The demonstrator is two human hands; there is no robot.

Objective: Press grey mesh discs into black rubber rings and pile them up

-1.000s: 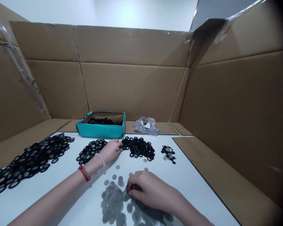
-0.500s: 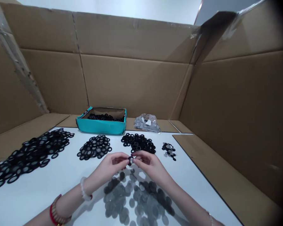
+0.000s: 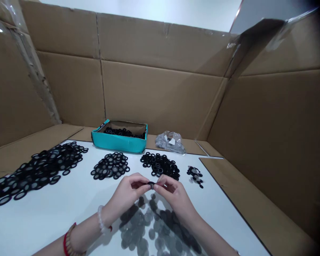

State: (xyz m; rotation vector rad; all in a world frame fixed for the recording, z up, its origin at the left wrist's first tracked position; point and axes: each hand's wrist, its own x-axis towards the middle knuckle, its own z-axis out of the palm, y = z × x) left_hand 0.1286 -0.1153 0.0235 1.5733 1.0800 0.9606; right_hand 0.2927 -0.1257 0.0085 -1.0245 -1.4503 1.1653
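Between the fingertips of both hands is a small black ring (image 3: 151, 183), with a grey disc at it; whether the disc sits inside the ring I cannot tell. My left hand (image 3: 130, 189) pinches the ring's left side, thumb and forefinger closed. From the right, my right hand (image 3: 175, 195) pinches at the ring and disc, its fingers partly covering them. Below the hands, loose grey discs (image 3: 134, 229) lie scattered on the white table. A pile of black rings (image 3: 160, 165) sits just beyond my hands.
Black rings with grey centres form a small pile (image 3: 110, 165) and a long pile (image 3: 40, 169) at the left. A teal box (image 3: 118, 143) of black rings and a clear plastic bag (image 3: 170, 142) stand behind. Few pieces (image 3: 195, 175) lie right. Cardboard walls (image 3: 160, 96) surround the table.
The view has shifted slightly, so the scene sits further right. The ring has tilted flatter between my fingers, and my right fingers have shifted their grip.
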